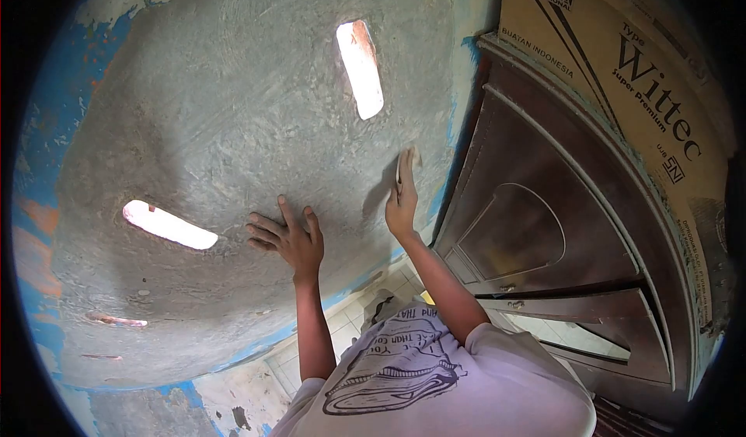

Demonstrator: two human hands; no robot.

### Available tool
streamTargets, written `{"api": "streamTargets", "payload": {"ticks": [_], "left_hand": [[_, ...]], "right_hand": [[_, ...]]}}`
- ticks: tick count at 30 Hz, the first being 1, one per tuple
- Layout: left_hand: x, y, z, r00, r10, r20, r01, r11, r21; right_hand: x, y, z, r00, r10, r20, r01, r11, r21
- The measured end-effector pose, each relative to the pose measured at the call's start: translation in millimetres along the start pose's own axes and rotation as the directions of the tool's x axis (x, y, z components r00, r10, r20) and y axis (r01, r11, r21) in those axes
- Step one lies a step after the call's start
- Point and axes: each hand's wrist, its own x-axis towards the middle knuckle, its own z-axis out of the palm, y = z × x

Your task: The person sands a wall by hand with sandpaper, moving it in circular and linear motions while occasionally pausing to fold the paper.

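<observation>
A rough grey plastered wall (225, 118) fills the left and middle of the view, with slot-shaped openings that let bright light through. My left hand (291, 235) lies with its fingers spread against the plaster, between two of the bright slots. Farther right, my right hand (402, 196) is raised edge-on near the wall, below the upper slot (360, 70). Its fingers are together around a small pale piece (415, 157), which shows at the fingertips and meets the wall. What the piece is cannot be made out.
A dark brown wooden cabinet (536, 196) stands close on the right, its lower door or drawer (575, 332) tilted outward. Printed cardboard (622, 64) lies on top. Blue and orange old paint (47, 149) borders the plaster at left. Floor tiles (342, 324) show below.
</observation>
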Motion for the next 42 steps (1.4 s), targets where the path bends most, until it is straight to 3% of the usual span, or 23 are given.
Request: {"api": "streamTargets", "payload": {"ticks": [2,6,9,10,13,14,19,23,26,29,31,33,36,39,42], "left_hand": [[-3,0,-3,1.000,0.008,0.004,-0.008,1.000,-0.002],[0,-1,0,0.999,0.027,-0.020,-0.026,1.000,0.004],[-1,-1,-1,1.000,0.011,0.008,-0.011,1.000,-0.002],[0,-1,-1,1.000,0.008,0.016,-0.008,1.000,-0.009],[-4,-1,-4,0.999,-0.008,0.041,0.008,1.000,-0.014],[-4,0,-5,0.999,-0.006,0.045,0.007,1.000,-0.008],[-4,-1,-4,0.999,0.006,0.037,-0.006,1.000,-0.015],[0,-2,-4,0.999,0.005,0.043,-0.004,0.999,-0.034],[-3,-2,-4,0.999,0.000,0.050,0.001,1.000,-0.029],[-3,-3,-1,0.998,-0.006,0.063,0.008,1.000,-0.031],[-3,-2,-1,0.997,-0.005,0.074,0.008,0.999,-0.035],[-3,-3,-4,0.997,0.001,0.081,0.002,0.999,-0.034],[-2,-3,-4,0.999,0.037,0.037,-0.036,0.999,-0.026],[-3,-3,-1,0.999,0.034,0.020,-0.034,0.999,-0.001],[-4,-3,0,0.999,0.024,0.021,-0.024,1.000,-0.006]], "right_hand": [[-22,31,2,0.995,0.096,-0.031,-0.095,0.995,0.028],[20,-44,3,0.988,-0.137,0.068,0.142,0.987,-0.070],[21,-71,10,0.996,-0.067,0.067,0.069,0.997,-0.018],[11,-44,5,0.986,-0.084,0.142,0.086,0.996,-0.010],[-31,20,5,0.980,0.190,0.060,-0.197,0.970,0.141],[-34,26,4,0.982,0.181,0.045,-0.181,0.983,-0.001],[17,-50,3,0.996,0.069,0.050,-0.076,0.984,0.163],[6,-28,3,0.999,0.037,0.016,-0.038,0.996,0.085],[-34,38,1,0.987,0.157,0.008,-0.156,0.983,-0.093],[-13,-32,-5,0.993,0.077,0.092,-0.081,0.996,0.036],[5,-39,2,0.992,0.064,0.109,-0.072,0.995,0.072],[14,-45,5,0.985,-0.106,0.136,0.110,0.994,-0.016],[-6,-27,1,0.994,0.017,0.106,-0.028,0.994,0.102],[-33,7,-2,0.994,0.111,0.010,-0.111,0.994,0.023],[-19,-11,-3,0.997,0.028,0.066,-0.025,0.999,-0.041]]}}
